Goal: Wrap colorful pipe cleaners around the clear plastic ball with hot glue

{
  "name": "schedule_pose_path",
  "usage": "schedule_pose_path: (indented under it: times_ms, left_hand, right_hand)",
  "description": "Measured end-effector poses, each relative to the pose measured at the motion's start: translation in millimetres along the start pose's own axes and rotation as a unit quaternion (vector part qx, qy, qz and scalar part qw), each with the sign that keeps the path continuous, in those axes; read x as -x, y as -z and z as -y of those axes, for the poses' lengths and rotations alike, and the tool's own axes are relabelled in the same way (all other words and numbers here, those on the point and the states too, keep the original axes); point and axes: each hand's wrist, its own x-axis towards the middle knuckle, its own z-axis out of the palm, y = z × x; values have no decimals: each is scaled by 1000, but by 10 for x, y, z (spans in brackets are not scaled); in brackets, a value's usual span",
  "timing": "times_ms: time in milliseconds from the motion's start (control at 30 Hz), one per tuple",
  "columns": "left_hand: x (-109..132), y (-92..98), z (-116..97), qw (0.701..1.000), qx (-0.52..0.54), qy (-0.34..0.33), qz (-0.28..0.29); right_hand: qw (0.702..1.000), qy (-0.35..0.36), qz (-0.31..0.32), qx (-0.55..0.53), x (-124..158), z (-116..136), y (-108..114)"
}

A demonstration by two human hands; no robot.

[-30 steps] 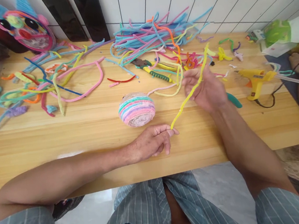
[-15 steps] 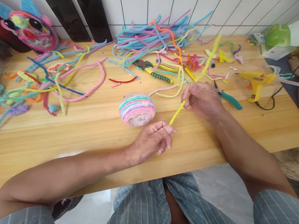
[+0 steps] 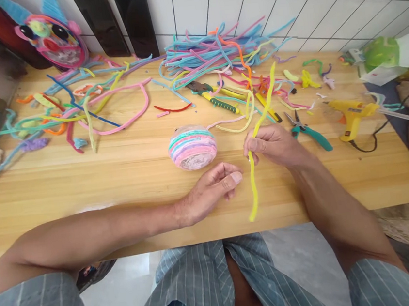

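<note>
One yellow pipe cleaner (image 3: 254, 186) was in use, pinched between the thumb and fingers of the right hand (image 3: 273, 146); its far end pointed up and away, its near end down toward the near edge of the bench (image 3: 127, 180). One striped ball (image 3: 192, 148) sat on the bench to the left of it, just beyond the left hand (image 3: 214, 191).

Two pairs of pliers lay out: one with green-and-yellow grips (image 3: 223, 103) beyond the ball, one with teal handles (image 3: 314, 136) just to the right of the right hand. One yellow glue gun (image 3: 352, 113) stood farther right. Beyond the ball were one short red strip (image 3: 174, 108) and one small pink piece (image 3: 163, 114). One bundle of pipe cleaners (image 3: 205, 58), too tangled to count, lay at the far side, and one loose scatter spread on the left, with a single dark blue stem (image 3: 94, 116) in it. One figure with two blue ears (image 3: 54, 10) stood at the far left.

Both forearms came in from the near side. The left lay almost crosswise, its hand loosely half-curled with the thumb uppermost, apart from the yellow strip; the right slanted far and left, fingers bent.
</note>
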Motion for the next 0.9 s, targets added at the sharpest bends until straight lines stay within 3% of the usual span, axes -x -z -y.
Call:
schedule_pose_path:
  times_ms: [167,333,500,600,700,800,833,900]
  left_hand:
    - [-17,0,4,995,76,38,49]
    - [-52,4,18,993,91,73,30]
    - [-63,-1,30,993,62,99,32]
    - [33,-51,-62,994,31,93,47]
    - [176,-126,-324,999,-23,4,48]
    - [183,-74,-713,982,-86,-168,-11]
    - [130,8,-848,966,-99,-233,-44]
    - [-33,283,-1080,905,-127,-396,-92]
  right_hand:
    - [994,-27,102,37,18,31,-58]
    - [988,-23,141,59,10,-21,-101]
    - [990,-20,123,71,8,-1,-26]
    - [997,-16,45,58,14,2,63]
    - [998,5,-54,32,3,-48,126]
    - [994,24,-101,26,-37,-121,158]
    - [994,30,-107,24,-54,-141,165]
    - [992,45,-117,20,-88,-168,176]
